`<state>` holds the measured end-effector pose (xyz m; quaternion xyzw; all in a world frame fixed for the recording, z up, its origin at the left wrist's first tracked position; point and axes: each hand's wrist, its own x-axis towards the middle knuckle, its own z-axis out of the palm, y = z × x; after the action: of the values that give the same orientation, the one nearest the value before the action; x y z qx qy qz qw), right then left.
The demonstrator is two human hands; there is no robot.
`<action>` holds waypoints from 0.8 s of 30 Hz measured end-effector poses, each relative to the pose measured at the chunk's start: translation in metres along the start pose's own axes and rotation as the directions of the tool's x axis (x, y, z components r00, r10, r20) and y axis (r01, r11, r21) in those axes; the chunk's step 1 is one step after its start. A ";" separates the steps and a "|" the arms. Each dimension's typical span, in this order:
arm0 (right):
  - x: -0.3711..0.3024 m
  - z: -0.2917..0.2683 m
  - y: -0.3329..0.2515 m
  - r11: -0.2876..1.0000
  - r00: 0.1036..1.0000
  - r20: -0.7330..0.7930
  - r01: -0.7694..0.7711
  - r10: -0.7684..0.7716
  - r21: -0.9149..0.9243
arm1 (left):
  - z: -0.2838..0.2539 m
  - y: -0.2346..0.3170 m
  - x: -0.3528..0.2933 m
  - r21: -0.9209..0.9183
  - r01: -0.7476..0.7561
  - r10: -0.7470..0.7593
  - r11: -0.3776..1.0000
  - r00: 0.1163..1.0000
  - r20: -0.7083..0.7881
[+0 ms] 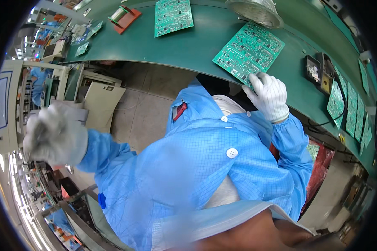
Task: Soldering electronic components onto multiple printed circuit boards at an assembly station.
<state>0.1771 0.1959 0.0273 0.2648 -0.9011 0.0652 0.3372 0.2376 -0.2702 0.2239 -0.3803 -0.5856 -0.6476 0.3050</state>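
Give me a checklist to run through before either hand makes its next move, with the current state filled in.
1. Right hand at the near corner of the circuit board: ok, fingers touch it.
2. Left hand empty: cannot tell; it is raised away from the green bench and blurred.
3. Both hands gloved: ok, white gloves on each.
4. Whole board well inside the bench edge: not ok, its near corner reaches the edge.
5. Second board apart from the first: ok.
6. Spool away from both boards: ok, on its red stand.
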 end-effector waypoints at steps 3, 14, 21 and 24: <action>-0.011 0.003 0.001 0.999 0.996 0.091 0.021 -0.017 -0.042 | -0.020 0.037 -0.002 -0.148 -0.095 0.087 0.984 0.994 -0.062; 0.025 -0.027 -0.022 0.970 1.000 -0.014 -0.019 0.024 0.244 | 0.144 -0.119 -0.016 0.824 -0.124 -0.581 0.553 0.652 0.488; 0.009 -0.023 0.014 0.995 0.998 0.011 -0.062 0.062 0.084 | 0.235 -0.202 -0.039 0.521 -0.016 -0.425 0.854 0.557 0.714; -0.015 -0.023 0.032 0.984 0.995 -0.017 -0.090 0.094 0.157 | 0.247 -0.219 -0.039 0.518 -0.085 -0.406 0.851 0.519 0.752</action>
<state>0.1831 0.2360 0.0369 0.2475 -0.9003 0.1542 0.3232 0.1074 0.0010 0.0812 -0.4940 -0.8367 -0.2364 0.0073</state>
